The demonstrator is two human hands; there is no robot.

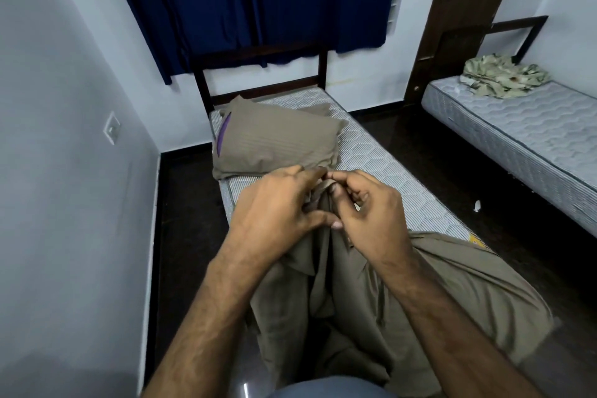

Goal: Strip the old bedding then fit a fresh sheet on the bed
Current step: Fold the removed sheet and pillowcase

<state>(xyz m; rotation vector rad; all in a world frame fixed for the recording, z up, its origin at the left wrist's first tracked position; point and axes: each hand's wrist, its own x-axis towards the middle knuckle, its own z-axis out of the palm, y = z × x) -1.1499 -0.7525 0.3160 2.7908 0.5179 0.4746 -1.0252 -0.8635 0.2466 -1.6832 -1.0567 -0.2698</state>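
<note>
Mattress (381,168) looks stripped bare, so removal seems done; both hands, left hand (277,203) and right hand (368,210), pinch a bunched edge of the olive sheet (403,300) hanging below the fingers (336,176), pillow (274,142) just beyond them — spreading and tucking remain.

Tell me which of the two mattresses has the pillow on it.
The near mattress, straight ahead under the hands, carries the brown pillow. The far mattress on the right holds only a crumpled patterned cloth.
</note>
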